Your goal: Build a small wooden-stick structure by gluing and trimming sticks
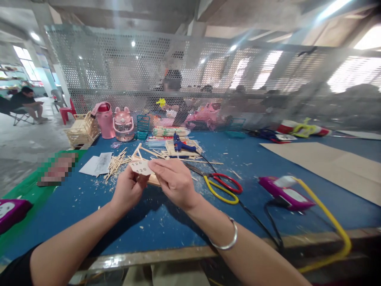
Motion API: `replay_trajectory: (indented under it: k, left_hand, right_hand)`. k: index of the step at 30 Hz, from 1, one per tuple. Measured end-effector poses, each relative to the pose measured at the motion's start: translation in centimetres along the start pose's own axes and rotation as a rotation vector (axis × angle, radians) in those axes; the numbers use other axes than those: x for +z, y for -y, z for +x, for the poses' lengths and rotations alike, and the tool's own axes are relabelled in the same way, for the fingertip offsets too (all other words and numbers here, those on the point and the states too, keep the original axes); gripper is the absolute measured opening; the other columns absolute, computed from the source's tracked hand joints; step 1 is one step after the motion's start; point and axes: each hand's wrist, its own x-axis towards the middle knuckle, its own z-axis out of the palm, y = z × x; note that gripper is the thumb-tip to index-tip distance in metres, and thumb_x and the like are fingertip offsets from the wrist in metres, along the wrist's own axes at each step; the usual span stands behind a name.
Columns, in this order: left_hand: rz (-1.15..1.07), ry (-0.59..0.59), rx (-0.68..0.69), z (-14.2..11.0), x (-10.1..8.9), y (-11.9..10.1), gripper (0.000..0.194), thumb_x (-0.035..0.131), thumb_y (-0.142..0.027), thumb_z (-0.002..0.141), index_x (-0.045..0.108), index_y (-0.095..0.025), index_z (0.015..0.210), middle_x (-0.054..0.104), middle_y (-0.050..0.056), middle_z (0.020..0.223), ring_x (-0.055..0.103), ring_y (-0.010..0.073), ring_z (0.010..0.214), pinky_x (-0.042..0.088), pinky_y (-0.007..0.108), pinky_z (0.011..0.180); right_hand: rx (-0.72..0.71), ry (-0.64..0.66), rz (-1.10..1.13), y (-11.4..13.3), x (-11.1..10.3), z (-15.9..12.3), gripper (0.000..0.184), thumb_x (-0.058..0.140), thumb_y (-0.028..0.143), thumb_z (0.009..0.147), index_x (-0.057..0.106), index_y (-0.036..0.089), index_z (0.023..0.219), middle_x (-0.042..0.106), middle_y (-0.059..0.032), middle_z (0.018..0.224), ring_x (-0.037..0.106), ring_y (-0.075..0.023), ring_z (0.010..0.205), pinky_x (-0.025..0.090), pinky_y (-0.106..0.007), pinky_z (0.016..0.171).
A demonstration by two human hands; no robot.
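Note:
Both my hands are together above the blue table, fingers closed. My right hand [174,178] pinches a small piece of sandpaper [141,167], its pale back printed with "120". My left hand [129,188] is closed just left of it, around a small frame of wooden sticks [154,180] that shows partly below the sandpaper. The fingers hide most of the frame. Behind my hands lies a pile of loose wooden sticks [117,162]. Right of them rest large scissors [222,186] with one red and one yellow handle.
A blue glue gun [183,145] lies on a stick tray. Pink bottles [123,125] and a wooden stick model [83,129] stand at the back left. A purple power strip [285,194] with a yellow cable lies right, near cardboard [327,163]. People sit beyond the perforated screen [119,75].

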Motion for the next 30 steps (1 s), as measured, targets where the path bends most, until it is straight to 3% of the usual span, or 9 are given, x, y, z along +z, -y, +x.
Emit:
replay_trajectory:
  k: [7, 11, 14, 16, 18, 20, 22, 27, 30]
  left_hand:
    - [0.010, -0.004, -0.001, 0.0, 0.0, 0.1, 0.024, 0.055, -0.038, 0.080, 0.052, -0.018, 0.092, 0.055, -0.002, 0.066, 0.053, 0.0097, 0.052, 0.045, 0.022, 0.049]
    - [-0.022, -0.028, -0.027, 0.1, 0.0, -0.1, 0.027, 0.055, -0.039, 0.079, 0.052, -0.018, 0.095, 0.055, -0.002, 0.065, 0.054, 0.0104, 0.055, 0.046, 0.022, 0.050]
    - [-0.095, -0.076, -0.060, 0.6, -0.2, -0.5, 0.032, 0.056, -0.043, 0.077, 0.052, -0.018, 0.096, 0.053, -0.004, 0.062, 0.053, 0.0095, 0.053, 0.047, 0.021, 0.048]
    - [-0.187, -0.160, -0.118, 1.3, -0.6, -0.7, 0.035, 0.058, -0.047, 0.074, 0.051, -0.018, 0.094, 0.051, -0.006, 0.060, 0.050, 0.0077, 0.047, 0.045, 0.019, 0.044]
    - [-0.304, -0.249, -0.195, 2.1, -1.1, -0.7, 0.035, 0.059, -0.049, 0.072, 0.051, -0.019, 0.089, 0.050, -0.007, 0.058, 0.047, 0.0053, 0.041, 0.040, 0.016, 0.038]
    - [-0.429, -0.311, -0.264, 2.8, -1.7, -0.6, 0.032, 0.061, -0.047, 0.072, 0.049, -0.019, 0.082, 0.048, -0.009, 0.055, 0.043, 0.0033, 0.037, 0.035, 0.013, 0.035]
    - [-0.550, -0.336, -0.313, 3.4, -2.2, -0.4, 0.029, 0.063, -0.043, 0.071, 0.046, -0.020, 0.076, 0.046, -0.010, 0.052, 0.040, 0.0025, 0.035, 0.033, 0.012, 0.034]
    - [-0.766, -0.232, -0.433, 3.7, -2.7, 0.0, 0.028, 0.063, -0.041, 0.072, 0.045, -0.019, 0.075, 0.042, -0.011, 0.048, 0.036, 0.0015, 0.033, 0.028, 0.010, 0.032]
    - [-0.809, -0.178, -0.459, 3.8, -2.8, 0.3, 0.024, 0.062, -0.038, 0.074, 0.049, -0.019, 0.081, 0.038, -0.012, 0.045, 0.030, 0.0007, 0.030, 0.025, 0.009, 0.030]
  right_hand:
    - [0.058, 0.006, -0.036, 0.3, 0.1, -0.1, 0.023, 0.048, 0.013, 0.084, 0.067, 0.018, 0.096, 0.071, -0.0063, 0.089, 0.063, -0.0150, 0.081, 0.047, -0.029, 0.071]
    - [0.051, 0.101, -0.055, -0.3, 0.1, 0.0, 0.020, 0.050, 0.014, 0.083, 0.067, 0.019, 0.092, 0.071, -0.0050, 0.086, 0.063, -0.0166, 0.079, 0.046, -0.031, 0.070]
    - [0.270, -0.029, -0.018, -2.0, -0.7, 0.1, 0.016, 0.049, 0.017, 0.083, 0.065, 0.019, 0.085, 0.070, -0.0039, 0.080, 0.062, -0.0160, 0.075, 0.046, -0.031, 0.068]
    - [0.520, -0.218, 0.083, -3.5, -1.4, 0.2, 0.013, 0.049, 0.023, 0.084, 0.060, 0.019, 0.080, 0.066, -0.0023, 0.070, 0.059, -0.0132, 0.063, 0.046, -0.027, 0.058]
    - [0.780, -0.304, 0.309, -5.0, -1.8, 0.2, 0.013, 0.047, 0.029, 0.084, 0.054, 0.019, 0.078, 0.062, 0.0009, 0.061, 0.053, -0.0093, 0.048, 0.040, -0.021, 0.045]
    - [0.990, -0.235, 0.609, -6.0, -2.0, 0.1, 0.014, 0.045, 0.032, 0.084, 0.049, 0.019, 0.080, 0.063, 0.0013, 0.064, 0.049, -0.0061, 0.039, 0.031, -0.017, 0.034]
    - [1.097, -0.095, 0.862, -6.2, -2.0, 0.1, 0.014, 0.046, 0.034, 0.083, 0.046, 0.020, 0.084, 0.067, -0.0009, 0.077, 0.048, -0.0040, 0.036, 0.025, -0.015, 0.029]
    - [1.051, 0.153, 1.145, -4.3, -1.9, 0.4, 0.022, 0.047, 0.040, 0.082, 0.043, 0.023, 0.096, 0.060, -0.0063, 0.116, 0.061, -0.0057, 0.046, 0.027, -0.012, 0.026]
    - [1.011, 0.306, 1.230, -3.4, -1.9, 0.2, 0.027, 0.052, 0.041, 0.081, 0.044, 0.022, 0.098, 0.062, -0.0067, 0.112, 0.062, -0.0071, 0.045, 0.034, -0.012, 0.027]
